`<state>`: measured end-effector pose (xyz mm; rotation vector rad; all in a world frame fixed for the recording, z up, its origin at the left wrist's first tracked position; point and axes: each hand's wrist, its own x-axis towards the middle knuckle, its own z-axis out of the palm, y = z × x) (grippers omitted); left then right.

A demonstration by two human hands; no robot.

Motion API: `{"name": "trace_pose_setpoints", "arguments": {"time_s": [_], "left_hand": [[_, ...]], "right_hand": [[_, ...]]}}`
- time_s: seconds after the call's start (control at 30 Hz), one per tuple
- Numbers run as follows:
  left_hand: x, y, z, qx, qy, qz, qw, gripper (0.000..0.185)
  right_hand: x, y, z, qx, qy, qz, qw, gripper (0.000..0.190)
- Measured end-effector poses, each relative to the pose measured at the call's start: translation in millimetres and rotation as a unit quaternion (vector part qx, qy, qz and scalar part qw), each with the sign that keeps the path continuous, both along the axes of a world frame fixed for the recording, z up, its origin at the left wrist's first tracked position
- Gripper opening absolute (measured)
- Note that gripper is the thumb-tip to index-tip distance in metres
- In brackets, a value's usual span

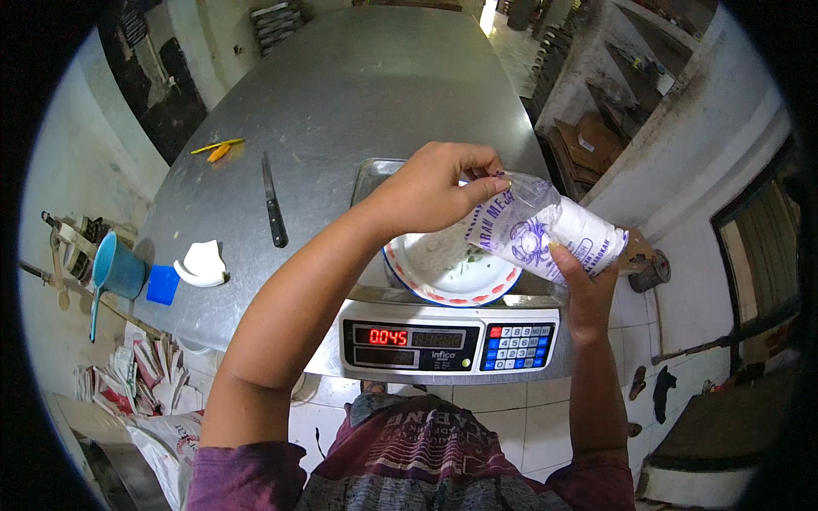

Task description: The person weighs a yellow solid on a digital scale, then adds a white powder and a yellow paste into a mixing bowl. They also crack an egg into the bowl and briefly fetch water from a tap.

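Note:
A clear plastic bag of white powder with purple print (537,236) is tilted over an enamel plate (492,290) with a red-patterned rim. My left hand (454,182) pinches the bag's upper left end, and my right hand (585,287) supports its filled lower right end. Pale powder and small green bits (470,259) lie in the plate. The plate rests on the tray of a digital scale (450,345), whose red display is lit. Part of the plate is hidden by my left hand and the bag.
On the steel table (332,108) lie a black-handled knife (273,207), a yellow tool (217,146), an orange piece (219,152), a white plastic piece (203,263) and a blue scraper (163,285). A blue plastic dipper (118,268) is at the left edge.

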<state>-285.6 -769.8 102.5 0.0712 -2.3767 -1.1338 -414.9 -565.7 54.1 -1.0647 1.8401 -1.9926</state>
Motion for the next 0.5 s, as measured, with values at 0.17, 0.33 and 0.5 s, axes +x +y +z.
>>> {"name": "trace_pose_setpoints", "arguments": {"time_s": [0.17, 0.33, 0.5], "left_hand": [[4.2, -4.0, -1.6, -0.002, -0.018, 0.005, 1.000, 0.021], [6.7, -9.8, -8.9, -0.029, -0.001, 0.004, 1.000, 0.019], [9.2, -13.4, -14.5, -0.038, -0.006, 0.013, 0.999, 0.018]], "right_hand": [[2.0, -2.8, 2.3, -0.001, -0.010, 0.017, 1.000, 0.036], [-0.8, -5.6, 0.8, 0.019, 0.031, 0.008, 0.999, 0.049], [-0.9, -8.9, 2.0, 0.018, 0.062, 0.007, 0.998, 0.052]]}}
